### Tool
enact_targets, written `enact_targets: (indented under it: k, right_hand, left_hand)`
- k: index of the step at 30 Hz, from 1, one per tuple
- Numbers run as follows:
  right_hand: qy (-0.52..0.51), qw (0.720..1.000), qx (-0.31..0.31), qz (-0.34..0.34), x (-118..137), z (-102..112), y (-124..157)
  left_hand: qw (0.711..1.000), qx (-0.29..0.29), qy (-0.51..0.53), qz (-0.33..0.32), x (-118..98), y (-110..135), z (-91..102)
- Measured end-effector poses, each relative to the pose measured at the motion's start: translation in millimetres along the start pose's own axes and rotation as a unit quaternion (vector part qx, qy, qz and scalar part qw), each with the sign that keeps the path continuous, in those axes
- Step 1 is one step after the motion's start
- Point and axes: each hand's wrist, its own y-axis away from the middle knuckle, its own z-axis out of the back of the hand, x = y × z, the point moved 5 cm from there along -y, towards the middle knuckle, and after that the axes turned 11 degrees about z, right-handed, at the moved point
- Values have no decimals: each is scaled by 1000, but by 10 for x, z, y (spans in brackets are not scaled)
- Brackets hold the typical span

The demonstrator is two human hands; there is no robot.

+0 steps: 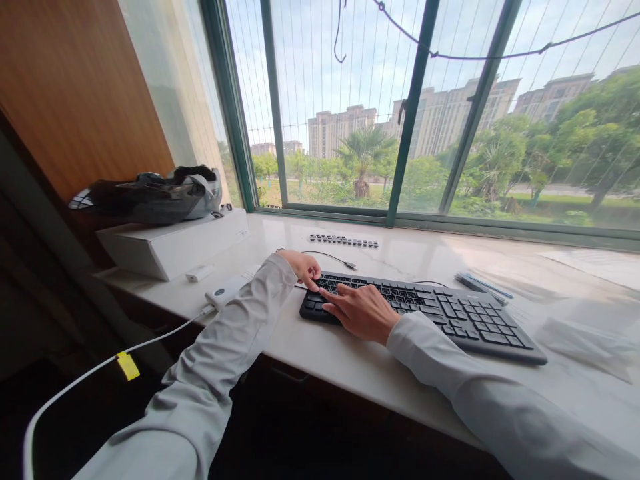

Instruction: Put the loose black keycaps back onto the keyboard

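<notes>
From where I stand, the big green-framed window (pixel 413 120) takes up most of the view, with trees and tall blocks beyond the glass. Under it runs the pale, marbled counter (pixel 420 260). The person's two light sleeves (pixel 210 360) reach across its front edge towards the black keyboard (pixel 440 308), which lies slantwise on the counter, right in front of the person. Bare sockets show over much of its main block, while the number pad at the right end has its keys on.

Over to the left sits a white box (pixel 185 243) with a dark bundle (pixel 170 197) on top. Crumpled clear plastic (pixel 585 343) lies off to the right.

The right hand (pixel 363 312) rests over the keyboard's left part, forefinger stretched out, thumb a narrow gap below it. The left hand (pixel 303 268) bends down at the upper left corner, its fingertips close together beside that forefinger; I can't tell whether anything is pinched there.

By the left forearm is a white device (pixel 227 291) with a white cable running off the counter, and behind the keyboard's right half lie some slim bluish tools (pixel 483 285). A small cable plug (pixel 351 265) lies just behind the keyboard. Smallest of all, loose dark keycaps (pixel 350 242) stand lined up nearer the window.
</notes>
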Motion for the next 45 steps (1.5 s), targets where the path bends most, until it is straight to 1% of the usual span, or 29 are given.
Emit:
enact_targets:
  k: [6,11,19,22,28,31,34,36,38,40,42,45]
  right_hand:
    - [3,1000,-17,13,4,22,-6]
    - [4,1000,-10,9,8,21,2]
    - [2,1000,-23,11,-3,11,-1]
    - [-9,1000,-27,12,-13,-2,0]
    - [-5,999,-35,16,-4,-23,5]
    - [7,999,-32,12,13,-25,14]
    - [10,1000,-25,7,23,-15,29]
    - [7,999,-32,5,23,7,40]
    - [1,999,-37,4,17,25,47]
    - [-4,999,-35,1,6,34,50]
    - [-9,999,-39,1,-6,45,51]
    - [-15,998,-56,0,-28,57,52]
  left_hand:
    - [999,14,-25,-21,-67,52,-18]
    - [998,41,-14,-40,-65,34,-29]
    - [997,55,8,-44,-72,56,-43]
    - [998,45,15,-47,-43,43,-49]
    - [999,18,-1,-38,13,10,-55]
    - [999,18,21,-30,40,-4,-59]
    - [997,26,67,-33,84,-5,-83]
    - [994,21,101,-38,128,11,-96]
    - [991,6,128,-39,175,33,-101]
    - [987,-35,152,-37,213,49,-70]
    - [977,-114,176,-42,238,49,13]
    - [949,-250,189,-37,302,-4,179]
